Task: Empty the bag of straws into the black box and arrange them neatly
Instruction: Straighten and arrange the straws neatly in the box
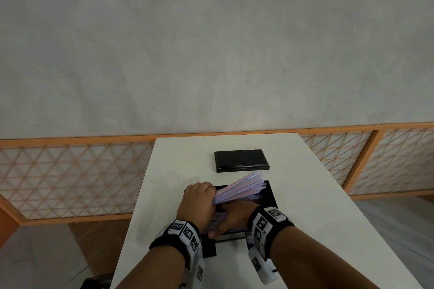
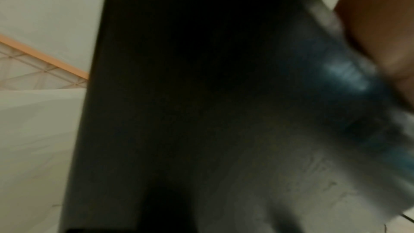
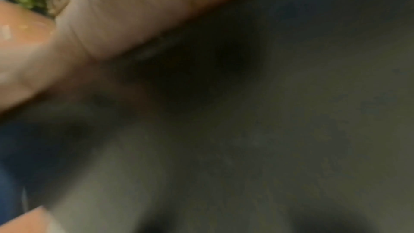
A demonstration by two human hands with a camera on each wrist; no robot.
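Observation:
My left hand grips one end of a thick bundle of pale pink and lilac straws. The bundle fans out up and to the right over the open black box on the white table. My right hand lies low in the box under the bundle, its thumb by the box's near wall and its fingers hidden beneath my left hand. The left wrist view is blurred: a dark box wall and a clear bag with blue print against a hand. The right wrist view is dark blur.
The box's black lid lies flat farther back on the table. An orange-framed lattice screen runs behind the table on both sides. The table's edges fall close to the left and right of the box.

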